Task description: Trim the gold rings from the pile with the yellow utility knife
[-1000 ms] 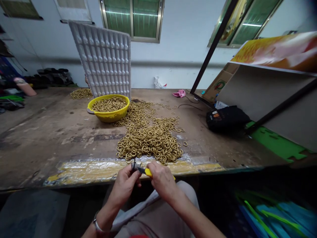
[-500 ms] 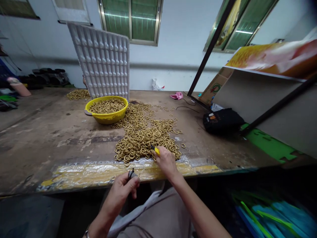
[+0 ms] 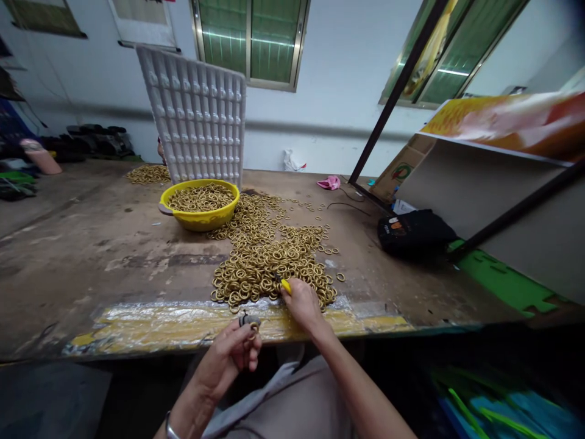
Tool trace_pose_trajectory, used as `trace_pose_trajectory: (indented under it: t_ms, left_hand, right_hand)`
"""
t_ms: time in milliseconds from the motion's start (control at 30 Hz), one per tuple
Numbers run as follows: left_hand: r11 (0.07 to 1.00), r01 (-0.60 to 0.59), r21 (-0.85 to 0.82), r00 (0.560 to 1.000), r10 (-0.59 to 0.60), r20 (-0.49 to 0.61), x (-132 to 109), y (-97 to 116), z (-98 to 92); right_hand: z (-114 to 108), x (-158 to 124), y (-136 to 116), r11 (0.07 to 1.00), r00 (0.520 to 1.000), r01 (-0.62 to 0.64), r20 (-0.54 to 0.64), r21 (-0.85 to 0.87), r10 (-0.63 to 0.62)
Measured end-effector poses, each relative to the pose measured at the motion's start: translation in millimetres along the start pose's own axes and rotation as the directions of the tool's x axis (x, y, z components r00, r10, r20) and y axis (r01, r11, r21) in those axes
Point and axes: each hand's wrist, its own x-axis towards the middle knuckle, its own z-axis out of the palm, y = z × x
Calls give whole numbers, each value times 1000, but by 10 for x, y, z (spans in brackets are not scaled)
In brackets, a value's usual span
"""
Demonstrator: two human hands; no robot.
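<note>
A big heap of brass rings [image 3: 274, 265] lies on the worn wooden table [image 3: 91, 256] in front of me. My right hand [image 3: 301, 302] is closed round a yellow-handled tool [image 3: 286, 285] whose tip pokes into the near edge of the heap. My left hand [image 3: 235, 353] stays below the table's taped front edge [image 3: 150, 323], fingers pinched on a small dark metal piece with a brass ring [image 3: 250, 324] on it.
A yellow basin [image 3: 200, 204] full of rings stands behind the heap, with a white moulded tray [image 3: 196, 116] upright behind it. More rings [image 3: 147, 174] lie at the back left. A black pouch [image 3: 414, 230] and slanted shelf board [image 3: 493, 189] are on the right.
My right hand left the left hand and reached forward with the yellow tool into the ring heap. The left hand stayed low, still pinching its small piece.
</note>
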Motion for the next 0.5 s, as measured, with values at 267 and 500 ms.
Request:
trace_pose_trajectory:
  t_ms: [267,500]
  left_hand:
    - [998,-8,64,993,16,-117,98,-14,64]
    - [992,-69,107,996,76,-56,115,74,235]
  right_hand:
    - [-66,-94,-45,790,995,1,-82,613,62]
    - [-187,-343,-333,-42,921,-388,386,921,-55]
